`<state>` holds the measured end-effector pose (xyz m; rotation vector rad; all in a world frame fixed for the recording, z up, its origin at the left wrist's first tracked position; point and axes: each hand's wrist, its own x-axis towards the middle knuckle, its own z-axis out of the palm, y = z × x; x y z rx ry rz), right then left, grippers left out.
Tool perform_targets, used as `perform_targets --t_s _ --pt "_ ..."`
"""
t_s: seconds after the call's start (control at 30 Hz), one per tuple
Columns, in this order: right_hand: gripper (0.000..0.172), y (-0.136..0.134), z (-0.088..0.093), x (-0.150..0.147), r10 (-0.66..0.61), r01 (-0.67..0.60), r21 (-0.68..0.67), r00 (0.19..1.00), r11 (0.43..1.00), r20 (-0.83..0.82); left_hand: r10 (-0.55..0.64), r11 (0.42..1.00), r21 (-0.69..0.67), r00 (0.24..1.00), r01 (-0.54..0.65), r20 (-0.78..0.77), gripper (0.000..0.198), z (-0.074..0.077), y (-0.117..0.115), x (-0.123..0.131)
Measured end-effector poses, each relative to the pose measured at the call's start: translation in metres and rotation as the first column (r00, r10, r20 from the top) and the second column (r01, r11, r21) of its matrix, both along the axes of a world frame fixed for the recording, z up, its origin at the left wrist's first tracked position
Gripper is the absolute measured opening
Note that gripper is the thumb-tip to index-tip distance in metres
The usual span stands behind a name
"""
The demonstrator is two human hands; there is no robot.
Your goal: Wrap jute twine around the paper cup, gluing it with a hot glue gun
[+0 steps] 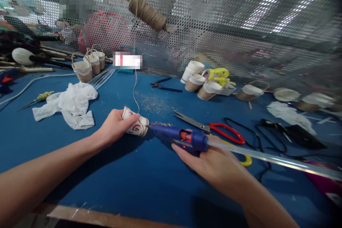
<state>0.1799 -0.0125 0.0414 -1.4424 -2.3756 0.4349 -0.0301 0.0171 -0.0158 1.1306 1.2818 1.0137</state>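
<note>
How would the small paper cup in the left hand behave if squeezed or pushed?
The paper cup is probably light and thin-walled, so the left hand could dent it. Lying sideways, its round body would likely roll on the blue table.

You're working in bright, even light from overhead — strip lights glare through the perforated screen (267,17) at upper right. Your left hand (114,126) and right hand (213,165) throw soft shadows toward you on the blue surface (139,185). Lines bow at the edges, corners darken, and the far right smears out of focus — the centre is sharp.
</note>
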Motion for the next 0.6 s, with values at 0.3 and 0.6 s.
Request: perform_targets --t_s 0.3,0.6 --pt "0.020 -0.0020 -0.0026 0.0025 0.008 -0.008 -0.008 1.000 1.000 0.008 -0.003 1.000 -0.002 1.000 0.003 -0.018 0.026 0.0006 -0.0005 0.0009" --pt "0.018 -0.0019 -0.0029 0.0012 0.009 -0.009 -0.012 1.000 1.000 -0.005 0.007 1.000 0.002 0.998 -0.007 -0.067 0.028 0.0030 -0.0011 0.0010"
